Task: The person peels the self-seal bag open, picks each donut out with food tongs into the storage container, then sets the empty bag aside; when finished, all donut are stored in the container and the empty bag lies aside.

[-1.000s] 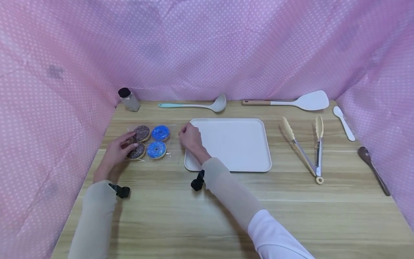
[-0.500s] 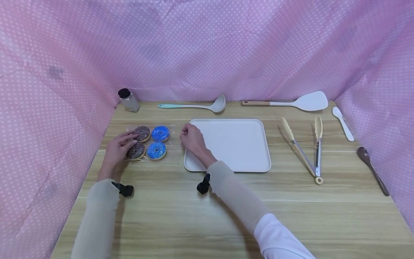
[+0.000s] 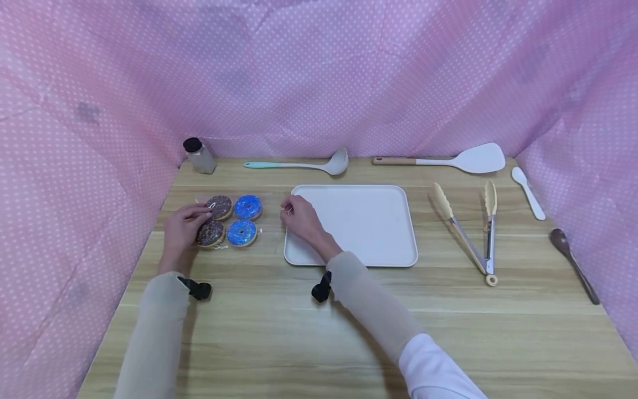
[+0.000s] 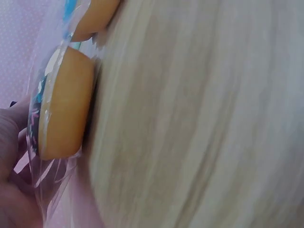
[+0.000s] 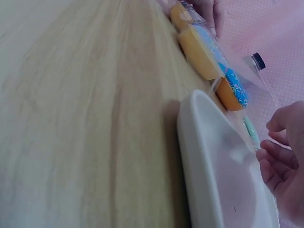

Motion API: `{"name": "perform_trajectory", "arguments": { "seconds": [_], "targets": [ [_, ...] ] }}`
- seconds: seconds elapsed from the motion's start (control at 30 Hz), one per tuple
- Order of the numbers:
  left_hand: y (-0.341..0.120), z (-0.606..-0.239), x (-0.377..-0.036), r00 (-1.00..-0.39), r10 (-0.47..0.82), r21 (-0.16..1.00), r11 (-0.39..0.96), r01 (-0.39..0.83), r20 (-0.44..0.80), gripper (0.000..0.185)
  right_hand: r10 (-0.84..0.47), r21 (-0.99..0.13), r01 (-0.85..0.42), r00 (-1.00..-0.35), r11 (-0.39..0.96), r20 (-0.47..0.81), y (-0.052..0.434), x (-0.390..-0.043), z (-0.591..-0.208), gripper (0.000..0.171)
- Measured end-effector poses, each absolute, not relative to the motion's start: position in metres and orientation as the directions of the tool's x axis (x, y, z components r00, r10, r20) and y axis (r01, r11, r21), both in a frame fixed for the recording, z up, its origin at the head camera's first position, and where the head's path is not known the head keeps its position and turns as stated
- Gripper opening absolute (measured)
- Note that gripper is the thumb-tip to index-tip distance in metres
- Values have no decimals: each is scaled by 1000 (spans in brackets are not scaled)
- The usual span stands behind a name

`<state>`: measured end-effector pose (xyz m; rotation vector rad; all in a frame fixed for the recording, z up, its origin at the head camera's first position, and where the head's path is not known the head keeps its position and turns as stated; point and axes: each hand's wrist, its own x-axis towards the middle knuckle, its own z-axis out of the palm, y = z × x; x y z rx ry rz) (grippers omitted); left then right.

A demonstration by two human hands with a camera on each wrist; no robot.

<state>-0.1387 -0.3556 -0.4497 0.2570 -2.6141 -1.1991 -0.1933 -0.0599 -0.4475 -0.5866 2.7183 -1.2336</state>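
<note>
In the head view, two brown doughnuts [image 3: 210, 233] and two blue doughnuts [image 3: 242, 233] with sprinkles lie flat inside a clear plastic bag [image 3: 269, 213] at the table's left. My left hand [image 3: 180, 228] pinches the film over the brown pair; the left wrist view has the crinkled film stretched from a brown doughnut [image 4: 66, 109] to that hand. Bent fingers and thumb of my right hand [image 3: 302, 220] pinch the bag's right end, above the left edge of a white tray [image 3: 351, 227]. The film at its fingertips shows only as a faint glint.
Behind lie a shaker bottle [image 3: 200, 158] with a black lid, a ladle [image 3: 329, 164] and a spatula [image 3: 478, 159]. To the right are tongs [image 3: 490, 233], a white spoon [image 3: 528, 193] and a brown spoon [image 3: 573, 263]. Pink cloth [image 3: 319, 77] surrounds the table.
My right hand has shifted a little right and toward me, further over the tray. My left hand has moved slightly right. The doughnuts lie nearly where they were.
</note>
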Motion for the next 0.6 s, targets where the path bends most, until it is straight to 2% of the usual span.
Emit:
{"name": "perform_trajectory", "arguments": {
  "seconds": [0.17,0.37,0.47,0.6],
  "targets": [
    [-351,-452,-139,-921,-328,758,650,-56,213,17,-519,-633,-448,-850,631,85,-61,-189,-445,20],
    [-349,-453,-138,-908,-325,763,647,-9,264,15,-678,-416,-661,-723,625,131,-63,-186,-447,24],
    [-350,-454,-137,-907,-315,762,647,10,279,15,-737,-354,-723,-665,593,123,-66,-185,-450,29],
    [-350,-453,-137,-905,-309,754,657,21,294,15,-776,-320,-743,-629,587,37,-69,-185,-451,41]
  ]
}}
